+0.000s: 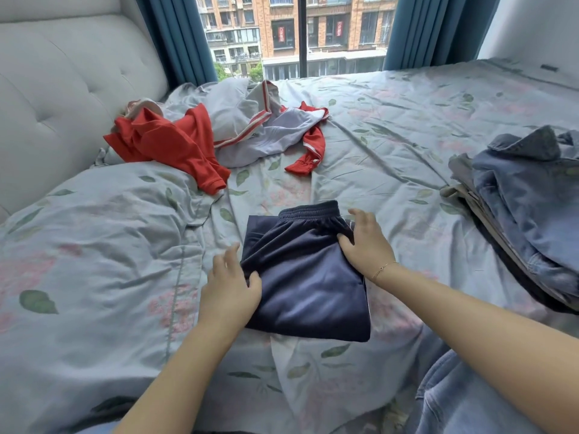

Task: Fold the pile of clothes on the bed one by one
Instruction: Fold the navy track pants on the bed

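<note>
The navy shorts (305, 277) lie folded on the bed (391, 126) in front of me. My left hand (230, 286) pinches their left edge between thumb and fingers; my right hand (366, 242) grips their right edge. The red and grey jacket (219, 136) lies unfolded, well apart.

— Stack of folded clothes (532, 214): cut off by the right edge, full extent unknown, lower layers hidden under the denim piece on top.

— Right hand (368, 242)?

— Fingertips tucked behind the navy shorts (307, 270), out of sight. Same for part of the left hand (230, 286), fingers curled under the shorts' left edge.

— Red-and-grey jacket (250, 133)?

— Crumpled, shape unclear; one part buried behind the quilt (94, 245).

— Denim at bottom right (463, 396)?

— Cropped by the frame, impossible to identify further.
</note>
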